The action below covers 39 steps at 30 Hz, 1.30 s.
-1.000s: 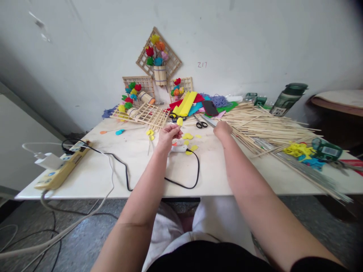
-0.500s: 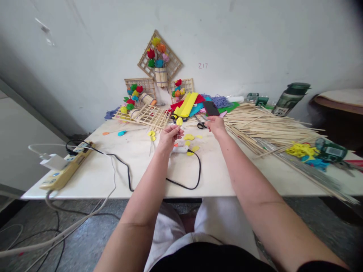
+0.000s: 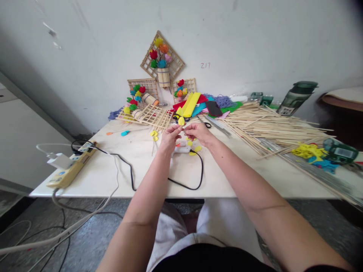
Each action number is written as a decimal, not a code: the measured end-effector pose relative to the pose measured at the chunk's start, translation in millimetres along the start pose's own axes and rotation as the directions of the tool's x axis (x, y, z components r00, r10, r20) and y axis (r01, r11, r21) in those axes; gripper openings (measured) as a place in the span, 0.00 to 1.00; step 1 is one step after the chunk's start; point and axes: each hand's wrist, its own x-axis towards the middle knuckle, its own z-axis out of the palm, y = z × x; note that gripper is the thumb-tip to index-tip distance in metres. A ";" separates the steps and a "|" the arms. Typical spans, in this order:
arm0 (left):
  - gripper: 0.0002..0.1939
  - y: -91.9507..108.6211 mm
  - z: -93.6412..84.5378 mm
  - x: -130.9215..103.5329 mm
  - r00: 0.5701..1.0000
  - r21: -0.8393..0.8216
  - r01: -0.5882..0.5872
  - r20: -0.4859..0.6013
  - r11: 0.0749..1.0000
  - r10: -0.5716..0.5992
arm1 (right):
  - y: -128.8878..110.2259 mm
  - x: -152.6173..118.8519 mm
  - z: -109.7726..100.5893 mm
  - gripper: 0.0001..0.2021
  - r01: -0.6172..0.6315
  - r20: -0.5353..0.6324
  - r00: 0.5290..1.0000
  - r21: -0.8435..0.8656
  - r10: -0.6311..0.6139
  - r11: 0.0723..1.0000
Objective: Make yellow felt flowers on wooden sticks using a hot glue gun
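A small yellow flower (image 3: 181, 121) stands upright above the fingertips of my left hand (image 3: 170, 136), which is closed on its thin stem. Close beside it, my right hand (image 3: 198, 133) is closed in a pinch near the stem; what lies between its fingertips is too small to make out. Under the hands lie a white glue gun (image 3: 181, 150) with a black cord and several yellow petals (image 3: 195, 150). Another yellow flower piece (image 3: 154, 135) on a thin wire rests left of my left hand.
Behind are wooden lattices with coloured flowers (image 3: 163, 62), yellow strips (image 3: 191, 104), a black phone (image 3: 213, 108) and scissors (image 3: 207, 125). Many thin sticks (image 3: 266, 126) and a dark bottle (image 3: 296, 99) are on the right. A power strip (image 3: 70, 166) lies at the left.
My right hand has moved left from beside the scissors and phone to my left hand, and its fingers have closed. The view has shifted slightly.
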 end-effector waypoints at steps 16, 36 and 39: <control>0.14 2.0 3.5 -4.8 0.984 0.081 0.067 0.161 0.995 -0.079 | -5.6 5.1 -36.7 0.14 0.037 -0.005 0.999 0.246 -0.037 0.969; 0.15 2.2 8.8 -12.7 0.939 0.108 0.144 0.299 0.984 -0.170 | -5.4 10.0 -26.1 0.17 0.155 -0.101 0.986 0.215 -0.136 0.964; 0.15 3.2 9.0 -12.8 0.938 0.102 0.143 0.304 0.984 -0.167 | -5.2 10.0 -26.9 0.16 0.186 -0.092 0.981 0.197 -0.171 0.962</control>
